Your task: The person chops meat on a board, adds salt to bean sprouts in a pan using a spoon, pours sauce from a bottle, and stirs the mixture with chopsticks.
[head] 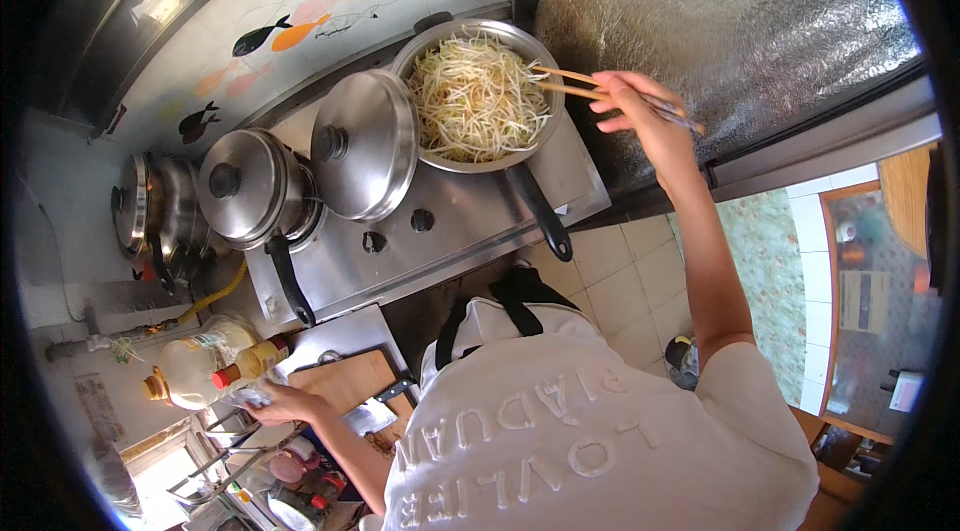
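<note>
My right hand (pixel 637 107) grips a pair of wooden chopsticks (pixel 574 82), whose tips touch the right side of a heap of bean sprouts (pixel 480 99). The sprouts fill a steel pan (pixel 553 122) with a black handle on the gas stove (pixel 465 212). A steel lid (pixel 367 144) leans against the pan's left rim. At the lower left, my left hand (pixel 279 402) is at a clear, shiny item (pixel 251 392), perhaps a plastic bag, beside a red-capped bottle (pixel 259 360); whether the fingers hold it I cannot tell.
A lidded saucepan (pixel 244 189) stands on the left burner, with another steel pot (pixel 178 204) beyond it. Near my left forearm lie a wooden cutting board (pixel 349 381), a black-handled knife (pixel 394 390) and a large oil jug (pixel 199 366). A wire rack (pixel 225 463) stands at the lower left.
</note>
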`<action>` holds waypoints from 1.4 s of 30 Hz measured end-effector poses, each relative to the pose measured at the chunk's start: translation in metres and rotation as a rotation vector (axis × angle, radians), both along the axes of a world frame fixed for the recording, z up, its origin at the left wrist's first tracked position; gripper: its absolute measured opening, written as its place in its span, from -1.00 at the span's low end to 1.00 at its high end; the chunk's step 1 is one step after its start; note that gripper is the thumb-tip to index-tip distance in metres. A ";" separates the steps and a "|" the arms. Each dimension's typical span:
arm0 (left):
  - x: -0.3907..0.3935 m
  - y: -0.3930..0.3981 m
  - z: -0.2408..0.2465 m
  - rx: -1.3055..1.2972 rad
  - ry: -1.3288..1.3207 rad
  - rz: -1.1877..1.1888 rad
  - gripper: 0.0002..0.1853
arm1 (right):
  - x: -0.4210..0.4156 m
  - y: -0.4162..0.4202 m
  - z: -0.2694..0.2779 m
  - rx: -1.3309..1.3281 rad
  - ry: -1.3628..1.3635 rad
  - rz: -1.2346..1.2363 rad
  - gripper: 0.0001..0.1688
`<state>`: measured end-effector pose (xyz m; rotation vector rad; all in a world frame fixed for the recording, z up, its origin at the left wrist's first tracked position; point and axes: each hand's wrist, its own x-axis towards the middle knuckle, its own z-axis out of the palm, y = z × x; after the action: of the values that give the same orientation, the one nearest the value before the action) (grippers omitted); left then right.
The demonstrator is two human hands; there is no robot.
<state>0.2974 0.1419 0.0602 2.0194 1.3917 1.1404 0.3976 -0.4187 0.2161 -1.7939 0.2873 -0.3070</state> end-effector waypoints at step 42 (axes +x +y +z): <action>0.087 -0.396 0.045 -1.890 0.325 -1.182 -0.60 | 0.108 -0.004 -0.041 -0.077 0.045 0.455 -0.76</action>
<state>0.3848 -0.2544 0.1051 0.9547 0.4557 -0.8683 0.5052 -0.4229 0.1752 -1.8849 -0.1066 0.0459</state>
